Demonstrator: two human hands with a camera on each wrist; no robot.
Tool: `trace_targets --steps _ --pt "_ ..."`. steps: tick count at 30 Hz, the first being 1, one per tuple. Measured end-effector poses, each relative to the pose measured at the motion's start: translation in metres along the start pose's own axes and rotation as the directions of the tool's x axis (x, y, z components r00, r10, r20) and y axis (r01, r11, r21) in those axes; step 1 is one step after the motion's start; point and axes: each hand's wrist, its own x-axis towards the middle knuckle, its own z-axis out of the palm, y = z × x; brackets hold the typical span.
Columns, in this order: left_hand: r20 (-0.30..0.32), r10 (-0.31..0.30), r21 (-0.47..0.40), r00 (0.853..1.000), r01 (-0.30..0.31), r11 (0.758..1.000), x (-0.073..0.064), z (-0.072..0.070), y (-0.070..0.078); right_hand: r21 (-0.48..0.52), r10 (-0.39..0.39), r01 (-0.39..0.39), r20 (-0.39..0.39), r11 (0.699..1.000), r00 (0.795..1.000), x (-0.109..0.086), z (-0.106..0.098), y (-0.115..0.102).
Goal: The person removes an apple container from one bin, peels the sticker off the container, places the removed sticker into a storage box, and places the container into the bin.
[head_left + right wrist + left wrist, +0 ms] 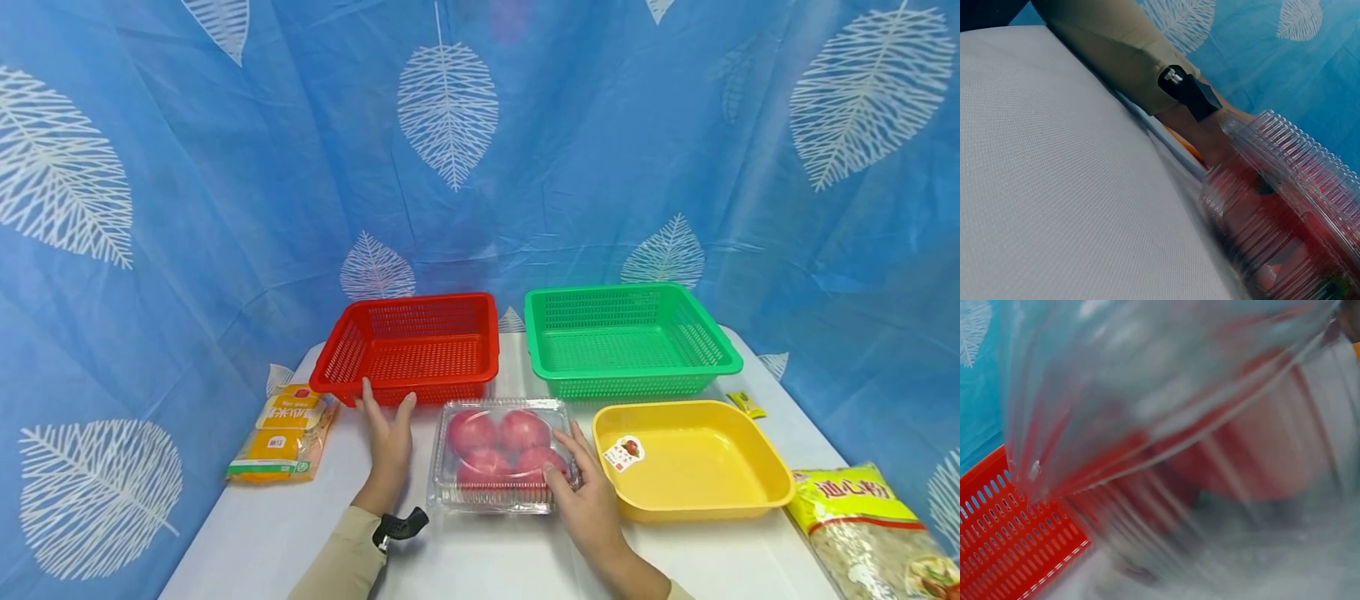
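A clear plastic clamshell box (pixel 504 495) with several round red fruits inside stands on the white table. Along its right edge lies my right hand (pixel 588 504), thumb and fingers spread over the lid and side. My left hand (pixel 388 450) is held apart from the box's left side, fingers stretched toward the front of a red basket (pixel 420 392). In the left wrist view the clear box (pixel 1229 444) fills most of the picture, blurred. Seen from the right wrist, the box (pixel 1285 206) has ribbed walls, and the left forearm's sleeve (pixel 1116 50) shows behind it.
A green basket (pixel 633 387) stands at the back right, with a yellow basin (pixel 697 512) in front of it. A small yellow packet (pixel 746 405) lies beside them. Food bags lie at the left (pixel 281 433) and right (pixel 870 525) table edges. Blue curtains hang around.
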Motion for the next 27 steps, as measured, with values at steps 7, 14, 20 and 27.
trace_targets --steps 7,14,20,27 --pt "-0.068 0.05 0.053 0.996 -0.046 0.998 0.012 0.003 -0.003 0.0 0.033 -0.033 0.011 0.999 0.999 0.0 0.001 0.001" --pt "-0.087 0.058 0.074 0.995 -0.052 0.996 0.017 0.002 0.0 0.002 0.051 -0.051 0.017 0.999 0.999 0.001 0.0 0.0" --pt "-0.121 0.036 0.103 0.992 -0.023 0.994 0.024 0.0 0.003 0.015 0.068 -0.069 0.029 0.998 0.997 0.002 -0.002 -0.001" --pt "-0.22 0.046 0.128 0.974 -0.018 0.992 0.034 0.0 -0.001 0.02 0.078 -0.079 0.035 0.997 0.996 0.002 -0.002 -0.002"
